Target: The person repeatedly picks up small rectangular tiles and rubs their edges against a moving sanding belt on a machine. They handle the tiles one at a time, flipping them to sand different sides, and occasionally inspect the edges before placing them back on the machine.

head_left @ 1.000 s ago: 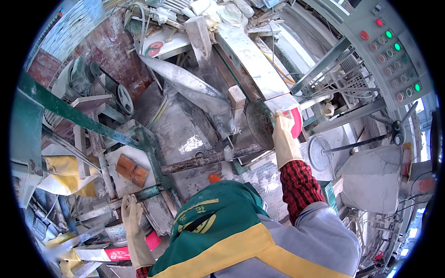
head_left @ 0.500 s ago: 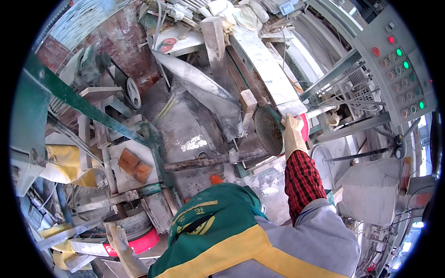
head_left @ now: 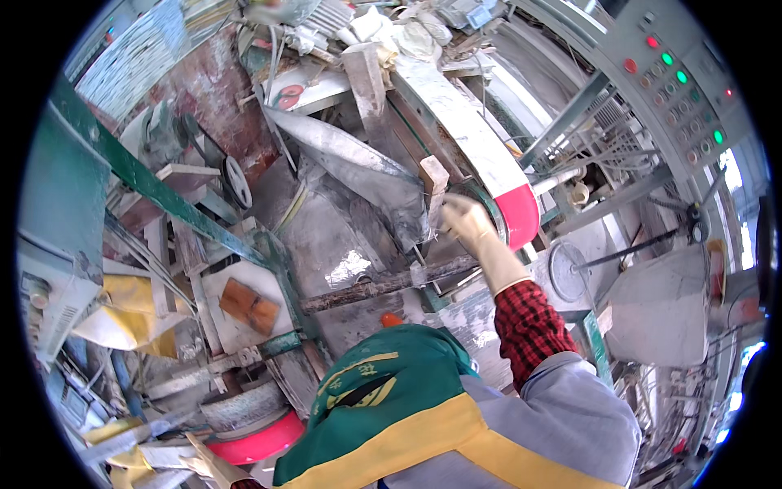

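Note:
My right hand (head_left: 468,222), in a cream glove below a red-and-black plaid cuff, reaches over the left side of a rounded red end cap (head_left: 518,216) on a long white machine guard (head_left: 476,134). Its fingers point left, apart, toward an upright pale block (head_left: 434,174), and I see nothing held. The round dark wheel beside the cap is mostly hidden behind this hand. At the lower left, my gloved left hand (head_left: 213,463) is partly cut off by the dark rim, its fingers stretched out beside a red curved guard (head_left: 259,440) under a grey drum (head_left: 243,407).
A control panel (head_left: 680,90) with lit buttons stands at the upper right. A curved dusty metal chute (head_left: 350,155) fills the middle, with a worn bar (head_left: 383,287) across its front. Brown blocks (head_left: 249,306) lie on a pale board at left. A green beam (head_left: 163,196) slants across.
My right hand has left the red end cap and moved left and slightly down, exposing the cap. My left hand has dropped lower, toward the picture's bottom edge. The view has shifted a little.

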`<state>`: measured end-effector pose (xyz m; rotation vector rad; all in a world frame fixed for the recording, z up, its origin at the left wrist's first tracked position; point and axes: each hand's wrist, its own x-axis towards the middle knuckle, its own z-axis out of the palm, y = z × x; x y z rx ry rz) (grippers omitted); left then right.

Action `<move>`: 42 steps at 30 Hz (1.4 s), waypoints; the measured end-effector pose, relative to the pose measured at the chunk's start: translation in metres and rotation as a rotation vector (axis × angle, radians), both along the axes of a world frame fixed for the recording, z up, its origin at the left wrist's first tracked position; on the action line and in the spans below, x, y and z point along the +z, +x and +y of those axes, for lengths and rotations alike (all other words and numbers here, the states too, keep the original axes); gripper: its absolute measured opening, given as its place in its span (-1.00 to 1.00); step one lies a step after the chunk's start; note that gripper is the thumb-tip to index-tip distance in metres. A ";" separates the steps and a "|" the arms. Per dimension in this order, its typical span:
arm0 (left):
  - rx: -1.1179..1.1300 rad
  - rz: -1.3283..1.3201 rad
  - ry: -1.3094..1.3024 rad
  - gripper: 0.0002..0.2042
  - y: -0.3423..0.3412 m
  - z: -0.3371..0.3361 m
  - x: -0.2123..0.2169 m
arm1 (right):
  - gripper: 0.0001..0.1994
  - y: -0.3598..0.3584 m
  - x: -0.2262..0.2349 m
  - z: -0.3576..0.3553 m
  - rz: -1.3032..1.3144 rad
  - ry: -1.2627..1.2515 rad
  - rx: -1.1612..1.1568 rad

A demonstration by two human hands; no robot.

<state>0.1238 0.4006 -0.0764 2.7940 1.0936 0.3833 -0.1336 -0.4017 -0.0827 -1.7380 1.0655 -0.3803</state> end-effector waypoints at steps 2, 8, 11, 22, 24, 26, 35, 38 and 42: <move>-0.244 -0.124 -0.169 -0.01 -0.022 -0.055 0.025 | -0.57 -0.007 -0.016 0.044 0.097 0.041 0.123; -0.233 0.054 -0.086 -0.07 -0.015 -0.037 0.018 | -0.59 -0.007 -0.052 0.123 0.194 0.160 0.398; -0.250 0.128 -0.021 -0.11 -0.015 -0.041 0.017 | -0.58 -0.020 -0.057 0.126 0.097 0.145 0.382; -0.125 -0.212 -0.437 -0.15 -0.055 -0.009 -0.034 | -0.55 0.019 -0.074 0.151 0.124 0.126 0.512; -0.112 -0.219 -0.462 -0.13 -0.061 -0.007 -0.044 | -0.54 0.033 -0.072 0.165 0.138 0.058 0.597; -0.119 -0.222 -0.505 -0.10 -0.061 -0.032 -0.037 | -0.53 0.044 -0.066 0.173 0.200 -0.012 0.664; -0.664 -0.178 -0.989 -0.20 -0.080 -0.213 0.030 | -0.51 0.100 -0.024 0.210 -0.088 0.457 0.873; -0.994 -0.132 -1.007 -0.24 -0.088 -0.331 0.064 | -0.46 0.117 0.005 0.243 -0.307 0.787 0.823; -1.475 0.009 -0.852 -0.20 -0.088 -0.429 0.072 | -0.56 0.123 0.019 0.252 -0.649 0.501 0.499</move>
